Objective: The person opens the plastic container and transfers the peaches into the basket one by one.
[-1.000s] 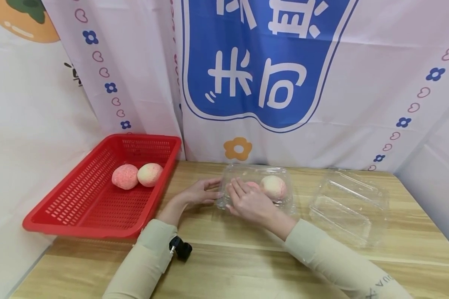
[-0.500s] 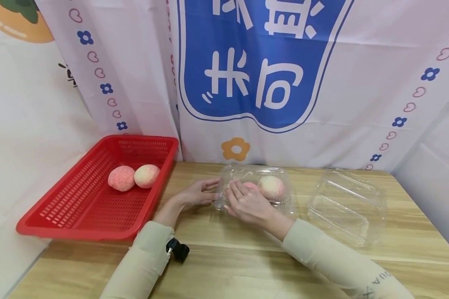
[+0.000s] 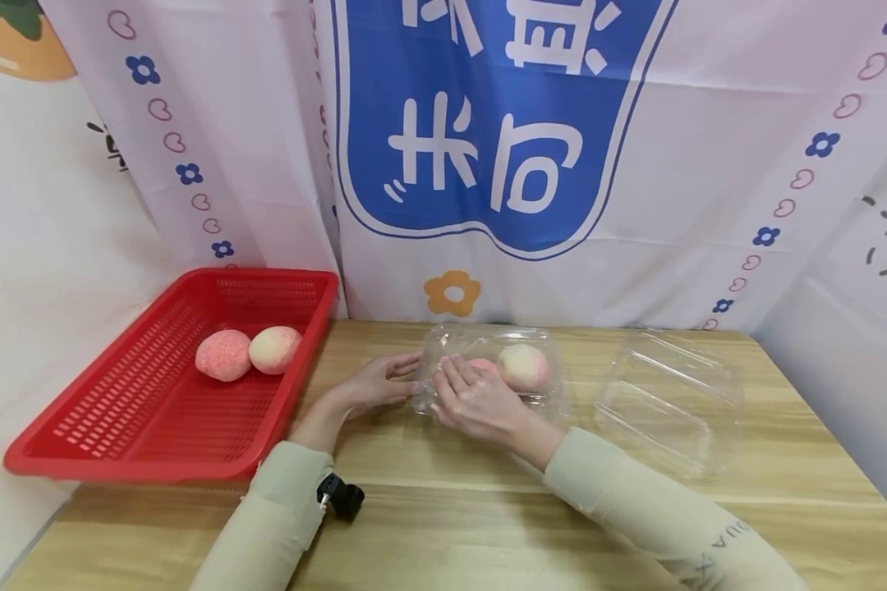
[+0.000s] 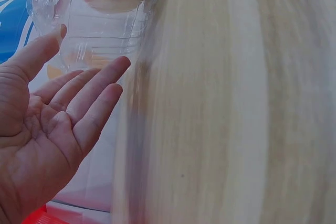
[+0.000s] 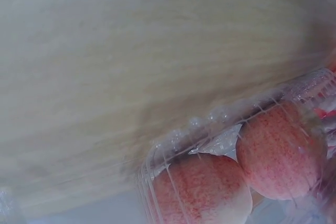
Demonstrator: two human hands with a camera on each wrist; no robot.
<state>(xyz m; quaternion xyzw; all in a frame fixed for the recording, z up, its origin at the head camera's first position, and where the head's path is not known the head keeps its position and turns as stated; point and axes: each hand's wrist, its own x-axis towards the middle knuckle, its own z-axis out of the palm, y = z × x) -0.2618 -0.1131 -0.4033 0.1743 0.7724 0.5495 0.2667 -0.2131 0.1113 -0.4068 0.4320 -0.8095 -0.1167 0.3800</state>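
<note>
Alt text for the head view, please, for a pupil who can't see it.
A person's right hand lies over a clear box of pinkish round fruit, left hand beside it. A red basket with two more stands left; another clear container, right.

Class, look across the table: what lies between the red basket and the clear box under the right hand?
The left hand, above a stretch of wooden tabletop; the head view shows both. Whether it touches the clear box is unclear.
</note>
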